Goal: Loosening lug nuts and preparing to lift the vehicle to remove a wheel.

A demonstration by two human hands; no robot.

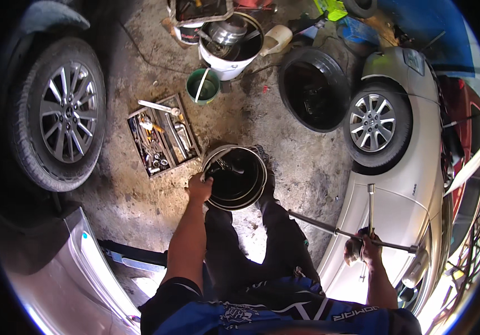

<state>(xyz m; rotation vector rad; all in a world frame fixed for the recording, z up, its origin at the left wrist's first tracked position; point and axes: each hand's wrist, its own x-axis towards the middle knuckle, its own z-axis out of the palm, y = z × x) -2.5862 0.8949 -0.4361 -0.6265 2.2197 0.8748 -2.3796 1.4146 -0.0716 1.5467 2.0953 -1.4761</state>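
Observation:
My left hand [200, 187] is closed on the rim of a round metal bucket [232, 203], which sits just in front of my legs. The bucket's inside is dark, and a few metal pieces [230, 166] show in it. On the right, my right hand [369, 248] grips a four-way lug wrench [318, 224] near the crossing of its bars. One long bar reaches left towards my leg; another points forward beside the light-coloured car. A roundish shape against my right fingers is too unclear to name.
A tool tray [174, 166] with sockets and wrenches lies ahead on the stained floor. Beyond are a green bucket [211, 95], a white bucket [230, 71] and a black tub [291, 108]. Cars flank me, with a wheel at left [68, 114] and another at right [373, 124].

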